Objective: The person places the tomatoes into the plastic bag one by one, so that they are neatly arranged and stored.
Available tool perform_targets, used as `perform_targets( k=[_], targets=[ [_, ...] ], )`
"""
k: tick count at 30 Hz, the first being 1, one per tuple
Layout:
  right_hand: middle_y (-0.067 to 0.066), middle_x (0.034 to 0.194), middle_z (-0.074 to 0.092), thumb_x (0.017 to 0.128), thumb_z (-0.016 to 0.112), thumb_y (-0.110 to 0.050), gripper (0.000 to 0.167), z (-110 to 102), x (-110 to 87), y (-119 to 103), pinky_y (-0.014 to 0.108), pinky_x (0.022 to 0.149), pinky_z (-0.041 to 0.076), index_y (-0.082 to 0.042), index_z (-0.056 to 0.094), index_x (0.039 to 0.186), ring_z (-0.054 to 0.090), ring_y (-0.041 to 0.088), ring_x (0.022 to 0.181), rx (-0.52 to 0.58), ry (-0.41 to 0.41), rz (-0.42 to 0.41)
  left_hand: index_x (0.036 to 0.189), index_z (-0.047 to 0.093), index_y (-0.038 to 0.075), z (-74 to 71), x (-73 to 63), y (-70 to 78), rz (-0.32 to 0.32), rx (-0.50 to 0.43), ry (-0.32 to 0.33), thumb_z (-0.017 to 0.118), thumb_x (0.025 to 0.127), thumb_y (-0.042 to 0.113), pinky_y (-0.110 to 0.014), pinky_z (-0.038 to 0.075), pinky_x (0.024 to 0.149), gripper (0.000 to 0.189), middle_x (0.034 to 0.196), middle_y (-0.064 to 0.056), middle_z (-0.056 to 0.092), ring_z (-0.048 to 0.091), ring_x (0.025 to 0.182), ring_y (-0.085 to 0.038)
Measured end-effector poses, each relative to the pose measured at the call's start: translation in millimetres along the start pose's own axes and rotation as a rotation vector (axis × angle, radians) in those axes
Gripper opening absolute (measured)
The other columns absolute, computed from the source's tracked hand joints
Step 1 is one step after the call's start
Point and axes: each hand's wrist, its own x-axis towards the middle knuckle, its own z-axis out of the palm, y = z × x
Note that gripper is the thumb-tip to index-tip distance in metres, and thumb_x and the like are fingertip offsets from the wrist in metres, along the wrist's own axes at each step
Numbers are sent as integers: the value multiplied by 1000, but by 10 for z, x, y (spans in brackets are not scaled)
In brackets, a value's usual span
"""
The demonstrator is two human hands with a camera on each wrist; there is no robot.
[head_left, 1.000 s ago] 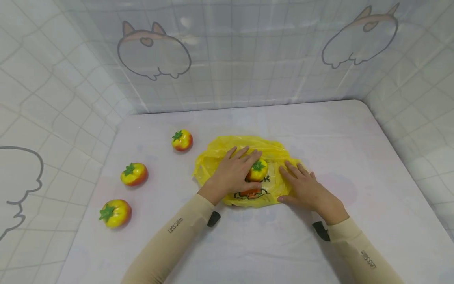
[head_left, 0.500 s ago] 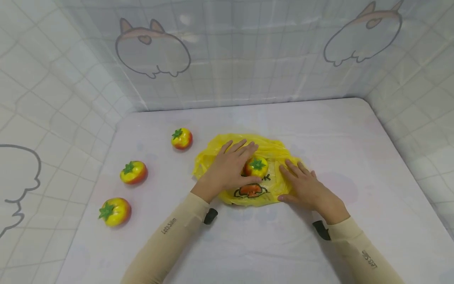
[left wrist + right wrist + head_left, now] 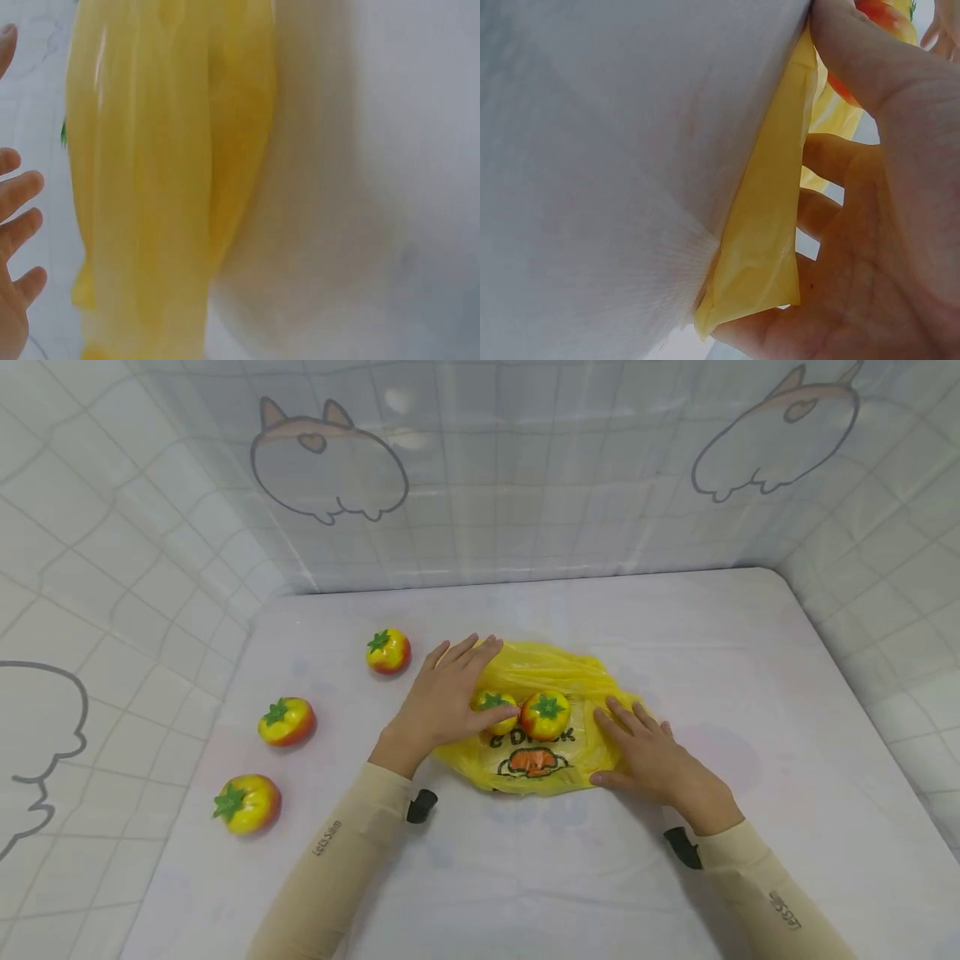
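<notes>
A yellow plastic bag (image 3: 540, 668) with a printed picture lies flattened on the table. Two yellow-and-red toy fruits with green leafy tops, like persimmons or tomatoes, sit side by side on it: the right fruit (image 3: 546, 716) in full view, the left fruit (image 3: 495, 703) partly behind my left thumb. Fingers extended, my left hand (image 3: 442, 697) spreads over the bag's left end and grips nothing. My right hand (image 3: 648, 760) rests on the bag's right end, fingers spread. The right wrist view shows the bag's folded edge (image 3: 761, 225) against that palm and fingers.
Three more such fruits stand on the table's left side: a far fruit (image 3: 387, 651), a middle fruit (image 3: 287, 722) and a near fruit (image 3: 248, 804). A pale cloth covers the table (image 3: 525, 877). Curtains with grid lines and cartoon animals (image 3: 525, 468) surround it.
My left hand has slid left and slightly away from me across the bag, uncovering the left fruit beside the right one. The right hand has stayed in place.
</notes>
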Motion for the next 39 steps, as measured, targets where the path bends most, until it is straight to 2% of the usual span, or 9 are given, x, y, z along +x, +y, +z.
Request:
perform_targets(
  k=[5, 9, 14, 20, 26, 33, 39],
  targets=[
    [21, 170, 15, 91, 72, -55, 96, -11, -12, -2, 84, 107, 22, -8, 30, 162, 13, 58, 151, -2, -4, 6, 164, 28, 22, -95, -36, -166, -31, -29, 67, 46, 92, 80, -55, 13, 128, 94, 167, 1, 33, 25, 156, -25],
    [21, 170, 15, 91, 72, -55, 95, -16, -19, -3, 84, 107, 22, -7, 30, 162, 13, 58, 151, -3, -3, 7, 163, 28, 23, -152, -68, -279, -59, -36, 107, 41, 98, 72, -55, 14, 127, 83, 168, 0, 32, 25, 156, -26],
    [22, 170, 15, 91, 72, -54, 95, -12, -20, -4, 84, 106, 22, -7, 30, 162, 14, 58, 150, -2, -5, 3, 163, 28, 20, -170, -109, -391, -88, -44, 144, 34, 105, 63, -56, 16, 127, 73, 169, -2, 28, 22, 157, -27],
    [22, 170, 16, 91, 72, -53, 94, 4, -15, -6, 84, 106, 23, -7, 30, 162, 14, 58, 150, 2, 4, -7, 162, 31, 17, -188, -152, -512, -130, -41, 216, 40, 106, 58, -55, 20, 126, 70, 168, -5, 31, 24, 156, -28],
    [21, 170, 16, 92, 72, -54, 95, 12, -17, -4, 83, 107, 22, -8, 29, 162, 13, 57, 151, -1, 3, -1, 161, 33, 15, -217, -175, -587, -158, -33, 225, 43, 107, 53, -58, 25, 123, 67, 168, -7, 31, 25, 156, -30],
    [22, 170, 16, 92, 71, -55, 94, 1, -4, -12, 83, 108, 22, -7, 29, 162, 13, 57, 151, -4, 2, -10, 159, 37, 13, -234, -190, -703, -188, -69, 252, 59, 100, 52, -59, 27, 122, 74, 166, -8, 34, 29, 154, -32],
    [22, 170, 16, 92, 70, -56, 94, -12, 4, -14, 83, 108, 22, -8, 29, 162, 14, 57, 151, -12, -2, -10, 160, 34, 14, -256, -201, -795, -230, -71, 217, 63, 96, 55, -63, 25, 122, 82, 167, -9, 32, 28, 154, -34]
  ],
)
